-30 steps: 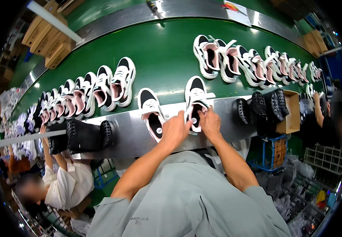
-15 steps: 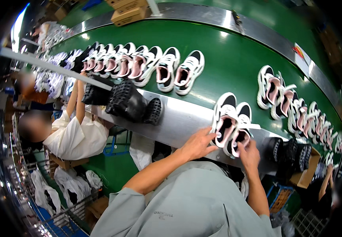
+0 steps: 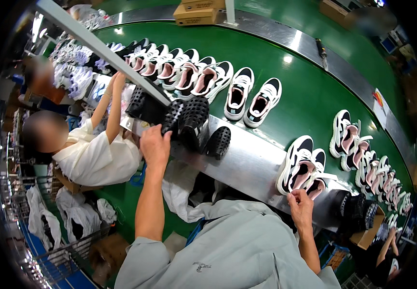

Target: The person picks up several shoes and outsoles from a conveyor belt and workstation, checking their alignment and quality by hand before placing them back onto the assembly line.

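My left hand (image 3: pixel 155 148) is stretched out to the left, its fingers somewhat apart and partly hidden by the back of the hand. It is right beside several black, knobbly, shoe-shaped pieces (image 3: pixel 194 119) standing on the metal ledge. With thumb and fingers closed, my right hand (image 3: pixel 301 204) grips the heel edge of a black-and-white sneaker (image 3: pixel 317 185) with pink lining. This sneaker lies against its mate (image 3: pixel 297 161) on the ledge's edge, and both toes point away from me. A loose white strap (image 3: pixel 329 177) sticks out to the right.
Sneakers (image 3: pixel 240 94) line the green belt (image 3: pixel 285 91) on both sides. More black pieces (image 3: pixel 355 208) and a carton (image 3: pixel 370 230) are at right. A slanted grey bar (image 3: pixel 102 50) crosses at left, near a co-worker in white (image 3: pixel 105 156). A screwdriver (image 3: pixel 321 50) lies on the far rail.
My left hand has left the sneakers and swung left to the black pieces. My right hand stays at the sneaker's heel. The whole view has shifted.
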Tool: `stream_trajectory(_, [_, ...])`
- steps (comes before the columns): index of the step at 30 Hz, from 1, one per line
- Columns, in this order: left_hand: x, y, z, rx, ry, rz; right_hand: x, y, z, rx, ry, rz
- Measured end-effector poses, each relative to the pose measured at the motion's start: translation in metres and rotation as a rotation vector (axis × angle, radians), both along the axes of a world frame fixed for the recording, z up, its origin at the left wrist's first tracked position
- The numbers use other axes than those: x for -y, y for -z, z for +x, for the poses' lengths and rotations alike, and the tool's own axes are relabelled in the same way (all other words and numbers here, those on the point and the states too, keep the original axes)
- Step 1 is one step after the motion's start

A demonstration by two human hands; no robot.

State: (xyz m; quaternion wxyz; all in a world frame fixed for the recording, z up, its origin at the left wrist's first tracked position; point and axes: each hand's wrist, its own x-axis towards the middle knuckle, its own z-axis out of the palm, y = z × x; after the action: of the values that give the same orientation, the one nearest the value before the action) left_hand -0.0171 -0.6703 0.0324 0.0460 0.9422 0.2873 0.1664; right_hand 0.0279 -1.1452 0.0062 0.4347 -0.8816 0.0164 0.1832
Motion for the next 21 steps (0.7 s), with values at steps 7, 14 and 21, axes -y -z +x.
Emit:
stream_trajectory(7, [0.085, -0.085, -0.015, 0.445, 0.064, 0.081, -0.043, -0.05, 0.014, -0.068, 0.054, 0.35])
stream_trajectory(14, [0.234, -0.039, 0.04, 0.342, 0.911, -0.506, -0.069, -0.051, 0.044, -0.579, 0.303, 0.948])
stream_trajectory(21, [0.285, 0.017, 0.092, -0.215, 0.616, -1.417, 0.029, -0.022, 0.031, -0.812, 0.331, 1.071])
